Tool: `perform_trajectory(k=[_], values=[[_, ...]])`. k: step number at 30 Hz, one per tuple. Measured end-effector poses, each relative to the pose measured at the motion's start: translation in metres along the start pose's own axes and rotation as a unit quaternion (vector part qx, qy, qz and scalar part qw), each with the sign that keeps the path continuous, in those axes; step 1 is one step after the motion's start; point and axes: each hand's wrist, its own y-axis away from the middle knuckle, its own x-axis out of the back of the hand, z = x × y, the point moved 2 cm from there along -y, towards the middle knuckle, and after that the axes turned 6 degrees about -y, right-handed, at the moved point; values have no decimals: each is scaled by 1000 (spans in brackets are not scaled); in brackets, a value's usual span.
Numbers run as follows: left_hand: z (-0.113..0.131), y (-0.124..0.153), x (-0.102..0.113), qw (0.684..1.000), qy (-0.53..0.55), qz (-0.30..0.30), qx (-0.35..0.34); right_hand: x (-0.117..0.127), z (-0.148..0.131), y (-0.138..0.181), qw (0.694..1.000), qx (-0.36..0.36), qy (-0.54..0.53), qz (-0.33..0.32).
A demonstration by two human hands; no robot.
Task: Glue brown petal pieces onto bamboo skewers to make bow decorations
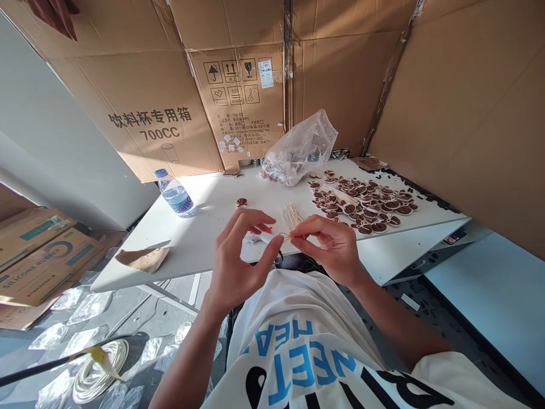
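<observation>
Over the table's near edge, my right hand (pixel 327 244) pinches a thin cream cord (pixel 286 236) between thumb and fingertips. My left hand (pixel 242 250) is beside it, thumb tip at the cord's other end and fingers curved apart from the thumb. Just beyond my hands lies a bundle of cream cords (pixel 291 215). A white object with a red part (pixel 255 237) is partly hidden behind my left hand. One brown round piece (pixel 241 202) sits alone past my left fingers. To the right spreads a pile of brown round pieces tied with cream cord (pixel 366 201).
The white table (pixel 208 196) is backed by tall cardboard (pixel 238 102). On it stand a water bottle (pixel 175 195) and a clear plastic bag (pixel 298 153); a torn brown scrap (pixel 145 258) lies at the left edge. A white cable coil (pixel 101 369) and plastic bags cover the floor.
</observation>
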Motion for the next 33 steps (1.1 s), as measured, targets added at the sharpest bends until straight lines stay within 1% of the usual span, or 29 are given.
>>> perform_trajectory(k=[4, 7, 9, 13, 16, 20, 27, 29, 31, 33], values=[[-3, 1, -2, 995, 67, -76, 19, 1, 3, 1, 994, -71, -81, -4], [-5, 3, -3, 990, 112, -82, 33, 4, 8, 0, 978, -108, -177, -31], [-6, 4, -4, 985, 144, -81, 54, 5, 11, -1, 966, -126, -221, -52], [-6, 5, -4, 978, 175, -74, 84, 6, 12, -3, 957, -140, -244, -70], [-5, 4, -4, 973, 192, -83, 96, 5, 13, -3, 951, -151, -257, -86], [-6, 3, -6, 970, 200, -92, 100, 5, 16, -3, 956, -151, -239, -73], [-5, 2, -4, 981, 157, -85, 76, 4, 12, 0, 976, -98, -189, -53], [-3, 1, -4, 986, 133, -86, 49, 2, 9, 0, 980, -84, -178, -41], [0, 1, -4, 991, 105, -84, 9, 0, 7, 1, 982, -81, -170, -32], [2, 1, -5, 994, 84, -68, -28, -2, 6, 1, 982, -87, -163, -30]])
